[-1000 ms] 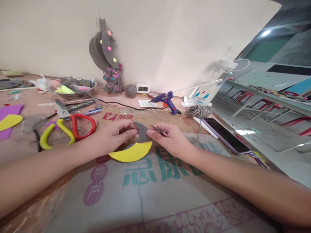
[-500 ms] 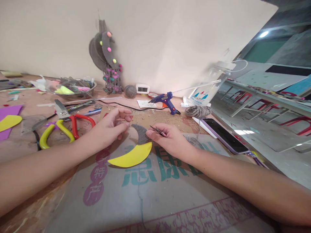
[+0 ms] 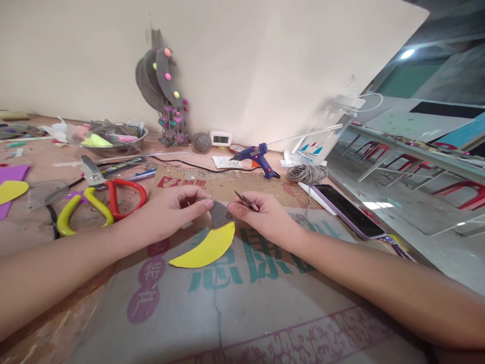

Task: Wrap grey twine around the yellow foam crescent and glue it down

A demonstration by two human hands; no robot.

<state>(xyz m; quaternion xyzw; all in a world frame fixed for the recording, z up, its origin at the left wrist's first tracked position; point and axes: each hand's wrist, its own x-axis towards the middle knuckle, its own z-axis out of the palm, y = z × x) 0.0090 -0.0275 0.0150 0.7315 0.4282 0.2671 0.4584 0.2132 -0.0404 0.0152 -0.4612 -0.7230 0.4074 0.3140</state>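
A yellow crescent (image 3: 206, 247), its upper part wrapped in grey yarn (image 3: 220, 216), is held just over the cardboard. My left hand (image 3: 185, 207) pinches its upper tip between thumb and fingers, which cover that end. On the other side, my right hand (image 3: 261, 215) has its thumb and fingers closed at the wrapped outer edge. Tucked in the same hand is a small pointed metal tool (image 3: 245, 200), dark and thin; its exact kind is unclear. A strand of grey yarn runs from behind the right hand toward a yarn bundle (image 3: 307, 173).
Printed cardboard (image 3: 182, 318) covers the work area. A blue glue gun (image 3: 259, 159) stands behind my hands. At left lie red-and-yellow-handled cutters (image 3: 100, 197) and a bowl (image 3: 142, 139) of craft bits. A phone (image 3: 346, 210) is at right, near a clear bottle (image 3: 316, 144).
My left hand has moved right and closed on the crescent's upper tip; before, its fingers were loose beside it. The right hand keeps its hold with the metal tool.
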